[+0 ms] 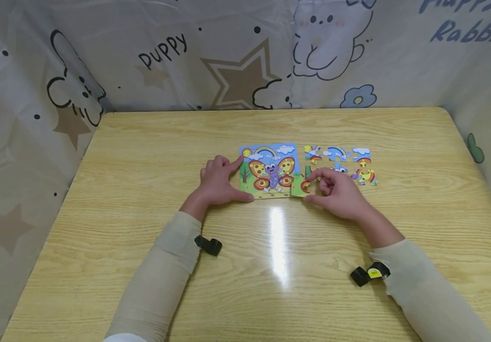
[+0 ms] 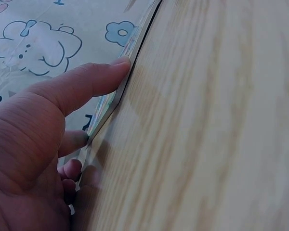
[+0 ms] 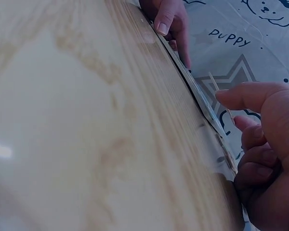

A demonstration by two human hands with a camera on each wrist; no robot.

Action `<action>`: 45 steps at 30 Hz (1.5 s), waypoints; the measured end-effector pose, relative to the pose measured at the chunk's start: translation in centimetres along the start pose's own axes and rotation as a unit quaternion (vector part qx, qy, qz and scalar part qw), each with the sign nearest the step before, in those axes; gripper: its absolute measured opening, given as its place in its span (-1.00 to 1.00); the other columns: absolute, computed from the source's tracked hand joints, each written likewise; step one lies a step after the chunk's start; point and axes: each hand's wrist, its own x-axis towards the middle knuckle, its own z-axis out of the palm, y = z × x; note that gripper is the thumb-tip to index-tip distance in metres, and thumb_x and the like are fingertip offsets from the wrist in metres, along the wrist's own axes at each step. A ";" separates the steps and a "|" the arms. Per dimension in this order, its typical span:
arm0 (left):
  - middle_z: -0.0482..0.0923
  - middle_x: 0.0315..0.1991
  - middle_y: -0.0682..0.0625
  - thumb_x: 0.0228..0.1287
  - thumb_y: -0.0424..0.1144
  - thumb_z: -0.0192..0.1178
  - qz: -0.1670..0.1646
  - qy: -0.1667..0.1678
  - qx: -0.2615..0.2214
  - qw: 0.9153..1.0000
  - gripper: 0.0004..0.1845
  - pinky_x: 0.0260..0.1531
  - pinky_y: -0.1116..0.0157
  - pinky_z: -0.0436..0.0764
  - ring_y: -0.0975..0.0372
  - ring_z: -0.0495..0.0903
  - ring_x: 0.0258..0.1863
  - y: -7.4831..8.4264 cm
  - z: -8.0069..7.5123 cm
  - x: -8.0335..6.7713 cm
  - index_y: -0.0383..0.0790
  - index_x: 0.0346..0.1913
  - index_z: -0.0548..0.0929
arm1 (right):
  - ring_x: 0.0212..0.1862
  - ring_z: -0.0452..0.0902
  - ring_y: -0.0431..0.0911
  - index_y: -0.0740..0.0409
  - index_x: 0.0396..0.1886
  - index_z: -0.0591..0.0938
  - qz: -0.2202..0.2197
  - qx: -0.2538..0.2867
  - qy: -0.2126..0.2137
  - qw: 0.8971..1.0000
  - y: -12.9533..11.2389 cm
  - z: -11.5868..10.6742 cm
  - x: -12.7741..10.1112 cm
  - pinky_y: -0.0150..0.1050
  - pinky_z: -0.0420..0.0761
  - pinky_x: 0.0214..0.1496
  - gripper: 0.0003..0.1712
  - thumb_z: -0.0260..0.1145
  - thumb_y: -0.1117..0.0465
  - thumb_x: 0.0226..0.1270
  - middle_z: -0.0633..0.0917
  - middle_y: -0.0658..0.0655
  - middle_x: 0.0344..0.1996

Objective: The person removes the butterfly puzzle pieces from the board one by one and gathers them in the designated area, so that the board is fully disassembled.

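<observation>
Two hands at work: right hand (image 1: 335,192) pinches a puzzle piece (image 1: 304,186) at the board's (image 1: 271,170) right edge; left hand (image 1: 220,183), fingers straight, presses the board's left edge. One butterfly board, mid-table (image 1: 143,152); loose pieces (image 1: 348,164) lie just right

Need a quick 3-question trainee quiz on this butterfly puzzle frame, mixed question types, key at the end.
1. True or false: the left hand rests on the left edge of the butterfly picture board.
2. Multiple choice: where do the loose puzzle pieces lie? A) right of the board B) left of the board C) on the near table edge.
3. Short answer: what does the right hand pinch?

Key: 1 true. 2 A. 3 A puzzle piece, tilted up beside the board's lower right corner on the wooden table.
</observation>
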 end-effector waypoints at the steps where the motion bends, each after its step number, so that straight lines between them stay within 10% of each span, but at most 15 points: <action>1: 0.16 0.02 -0.05 -0.21 0.38 0.52 -0.001 -0.001 -0.001 1.000 0.27 -0.01 0.08 0.10 0.06 0.13 0.00 0.0 0.0 0.0 0.12 0.59 0.12 | -0.55 0.21 -0.10 0.11 -0.04 0.63 -0.003 -0.004 -0.001 1.000 0.0 0.0 0.0 -0.21 0.29 -0.28 -0.57 0.59 0.15 0.13 0.32 0.04 -0.61; 45: 0.16 0.02 -0.07 -0.21 0.34 0.53 -0.003 -0.005 -0.002 1.000 0.25 -0.04 0.08 0.11 0.04 0.13 0.02 0.2 -0.2 -0.2 0.13 0.59 0.13 | -0.48 0.27 -0.09 0.16 -0.10 0.64 0.016 -0.039 -0.025 0.999 1.5 -1.9 -1.9 -0.23 0.30 -0.14 -0.59 0.60 0.16 0.11 0.37 0.05 -0.60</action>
